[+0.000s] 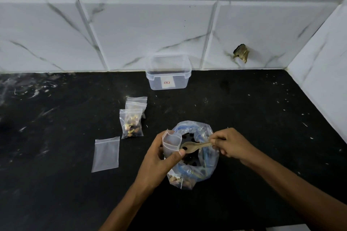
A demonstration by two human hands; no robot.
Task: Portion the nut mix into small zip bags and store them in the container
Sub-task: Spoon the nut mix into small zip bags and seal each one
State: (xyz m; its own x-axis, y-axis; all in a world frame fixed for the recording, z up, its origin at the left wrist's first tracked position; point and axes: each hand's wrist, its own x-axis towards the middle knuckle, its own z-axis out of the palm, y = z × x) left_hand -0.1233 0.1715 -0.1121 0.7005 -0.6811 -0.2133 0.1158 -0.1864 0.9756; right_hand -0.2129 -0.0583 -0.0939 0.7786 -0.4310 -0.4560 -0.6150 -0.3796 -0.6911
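Above the large nut bag (195, 155), the left hand (159, 157) pinches a small zip bag (171, 143) open (mouth upward); the right hand (228, 143) grips a wooden spoon (195, 146) at it. Filled bags (132, 122) lie left, the container (168, 73) behind.

On the black bench (244, 110), the left hand (159, 157) holds a small zip bag (171, 145) upright, mouth open, over the large bag of nut mix (195, 155). The right hand (228, 143) pinches a wooden spoon (193, 146), its bowl at the small bag's mouth; the load, if any, is unclear. Two filled bags (132, 124) overlap to the left, beside an empty flat bag (106, 154). A clear container (168, 72) stands open against the tiled wall (150, 30).
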